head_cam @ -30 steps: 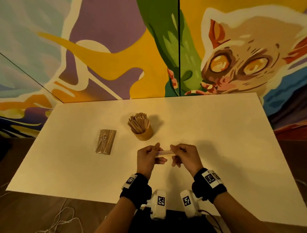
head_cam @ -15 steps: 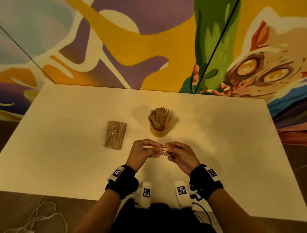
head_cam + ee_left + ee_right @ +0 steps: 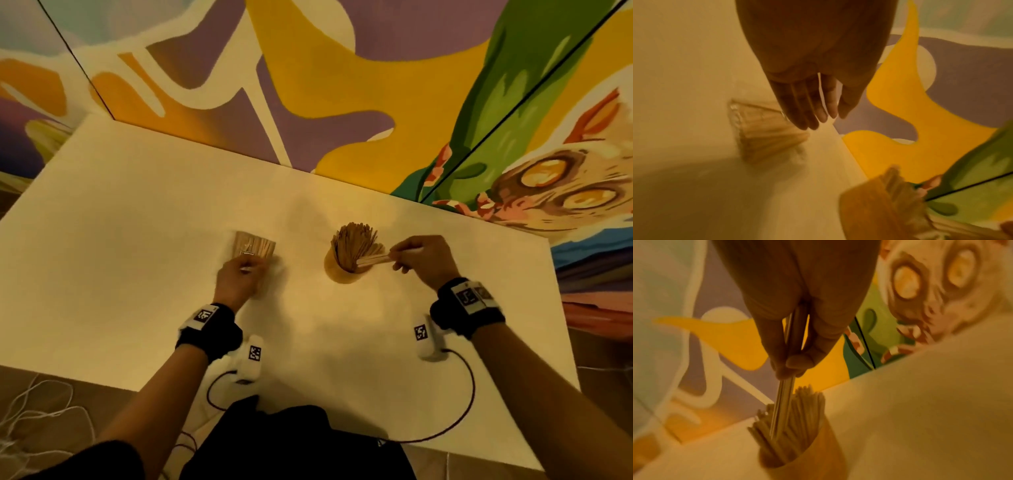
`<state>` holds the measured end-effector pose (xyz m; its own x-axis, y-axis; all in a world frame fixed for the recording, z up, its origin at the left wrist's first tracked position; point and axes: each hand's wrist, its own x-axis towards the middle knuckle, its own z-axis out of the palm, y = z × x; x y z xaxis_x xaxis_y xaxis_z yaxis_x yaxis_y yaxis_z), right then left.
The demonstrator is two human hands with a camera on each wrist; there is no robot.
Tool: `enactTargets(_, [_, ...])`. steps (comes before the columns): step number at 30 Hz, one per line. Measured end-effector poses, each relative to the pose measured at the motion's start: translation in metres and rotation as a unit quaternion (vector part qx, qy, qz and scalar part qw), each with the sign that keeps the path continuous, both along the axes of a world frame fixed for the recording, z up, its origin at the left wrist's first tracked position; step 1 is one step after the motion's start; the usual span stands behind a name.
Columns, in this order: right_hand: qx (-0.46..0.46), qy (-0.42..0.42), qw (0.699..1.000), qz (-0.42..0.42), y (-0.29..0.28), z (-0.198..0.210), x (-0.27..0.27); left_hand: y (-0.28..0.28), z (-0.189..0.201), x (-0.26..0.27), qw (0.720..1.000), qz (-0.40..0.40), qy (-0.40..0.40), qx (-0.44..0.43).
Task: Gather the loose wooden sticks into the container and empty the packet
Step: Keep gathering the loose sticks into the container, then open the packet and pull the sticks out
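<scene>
Mid-frame, the right hand (image 3: 423,257) pinches a few sticks (image 3: 373,259) at the cup (image 3: 342,270); tip them upright before letting go. At left, the left hand (image 3: 236,281), fingers spread, reaches over the packet (image 3: 254,245).

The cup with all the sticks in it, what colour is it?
The cup is plain light brown, like wood or card. The right wrist view shows it best.

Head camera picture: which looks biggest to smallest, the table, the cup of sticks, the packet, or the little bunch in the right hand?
1. Table, by far.
2. Cup of sticks and packet: too alike to rank, and the left hand hides part of the packet.
3. Bunch of sticks pinched by the right hand, smallest.
</scene>
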<state>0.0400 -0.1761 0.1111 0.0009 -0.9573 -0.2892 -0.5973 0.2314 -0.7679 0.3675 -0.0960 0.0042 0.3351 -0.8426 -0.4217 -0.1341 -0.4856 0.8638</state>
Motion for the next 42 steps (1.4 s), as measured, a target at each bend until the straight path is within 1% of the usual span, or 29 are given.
enactTargets(1, [-0.003,0.038,0.999,0.031,-0.01,0.001,0.002,-0.004,-0.009,0.013,0.999,0.0,-0.051,0.003])
enactTargets(3, [-0.002,0.102,0.99,0.097,-0.024,-0.004,0.016,-0.01,-0.025,0.037,0.993,0.003,-0.117,0.01])
enactTargets(6, [-0.016,0.179,0.964,0.194,-0.033,-0.027,0.047,-0.015,-0.046,0.062,0.976,-0.015,-0.213,0.045])
enactTargets(8, [0.006,0.225,0.939,0.259,-0.032,-0.05,0.064,-0.016,-0.05,0.069,0.964,-0.039,-0.252,0.082])
enactTargets(9, [0.027,0.244,0.928,0.279,-0.028,-0.062,0.07,-0.016,-0.05,0.069,0.96,-0.05,-0.256,0.105])
enactTargets(11, [0.051,0.273,0.916,0.289,-0.021,-0.077,0.077,-0.018,-0.047,0.064,0.951,-0.072,-0.261,0.145])
enactTargets(14, [0.01,0.294,0.917,0.27,-0.013,-0.083,0.081,-0.023,-0.047,0.05,0.922,-0.132,-0.309,0.194])
enactTargets(15, [-0.004,0.3,0.914,0.273,-0.013,-0.084,0.082,-0.025,-0.048,0.047,0.914,-0.139,-0.32,0.208])
enactTargets(16, [-0.019,0.305,0.912,0.276,-0.013,-0.083,0.082,-0.028,-0.049,0.044,0.912,-0.139,-0.316,0.223])
enactTargets(17, [-0.033,0.303,0.913,0.272,-0.013,-0.081,0.081,-0.03,-0.05,0.043,0.917,-0.134,-0.292,0.236])
enactTargets(19, [-0.052,0.299,0.919,0.25,-0.013,-0.072,0.074,-0.032,-0.052,0.044,0.936,-0.128,-0.219,0.242])
enactTargets(20, [-0.06,0.303,0.921,0.238,-0.012,-0.065,0.069,-0.032,-0.053,0.045,0.945,-0.125,-0.191,0.232])
enactTargets(22, [-0.074,0.31,0.923,0.217,-0.007,-0.053,0.058,-0.026,-0.055,0.047,0.959,-0.119,-0.161,0.203])
enactTargets(24, [-0.085,0.301,0.93,0.194,0.002,-0.046,0.046,-0.017,-0.055,0.047,0.972,-0.109,-0.124,0.17])
enactTargets(25, [-0.095,0.288,0.936,0.178,0.006,-0.044,0.041,-0.011,-0.052,0.047,0.978,-0.103,-0.092,0.158])
enactTargets(27, [-0.148,0.239,0.949,0.145,0.018,-0.039,0.032,0.004,-0.042,0.042,0.988,-0.085,0.004,0.129])
enactTargets(29, [-0.213,0.168,0.954,0.131,0.031,-0.035,0.031,0.021,-0.028,0.032,0.987,-0.079,0.102,0.1])
enactTargets(30, [-0.215,0.124,0.96,0.128,0.039,-0.032,0.034,0.028,-0.019,0.025,0.983,-0.086,0.137,0.09])
enactTargets(31, [-0.184,0.075,0.973,0.116,0.048,-0.031,0.039,0.034,-0.01,0.018,0.978,-0.107,0.161,0.082])
enactTargets(32, [-0.126,0.022,0.986,0.103,0.055,-0.033,0.046,0.039,-0.003,0.012,0.971,-0.137,0.181,0.074])
enactTargets(33, [-0.049,-0.032,0.994,0.094,0.062,-0.035,0.054,0.041,0.006,0.006,0.962,-0.165,0.204,0.073])
enactTargets(34, [0.038,-0.086,0.991,0.09,0.067,-0.039,0.063,0.043,0.013,0.001,0.951,-0.189,0.231,0.077])
enactTargets(35, [0.124,-0.131,0.98,0.087,0.072,-0.043,0.07,0.044,0.019,-0.003,0.939,-0.213,0.257,0.08])
enactTargets(36, [0.195,-0.176,0.961,0.084,0.075,-0.047,0.077,0.044,0.024,-0.007,0.93,-0.234,0.273,0.079])
enactTargets(37, [0.244,-0.211,0.943,0.084,0.078,-0.05,0.083,0.045,0.027,-0.01,0.924,-0.249,0.28,0.077])
enactTargets(38, [0.27,-0.237,0.93,0.077,0.082,-0.051,0.087,0.045,0.029,-0.012,0.925,-0.25,0.278,0.075])
enactTargets(39, [0.277,-0.256,0.924,0.061,0.085,-0.052,0.092,0.045,0.031,-0.012,0.932,-0.234,0.267,0.073])
enactTargets(40, [0.269,-0.277,0.922,0.034,0.088,-0.053,0.095,0.046,0.031,-0.013,0.946,-0.198,0.247,0.071])
enactTargets(42, [0.235,-0.319,0.917,-0.041,0.093,-0.057,0.101,0.048,0.028,-0.011,0.971,-0.079,0.216,0.067])
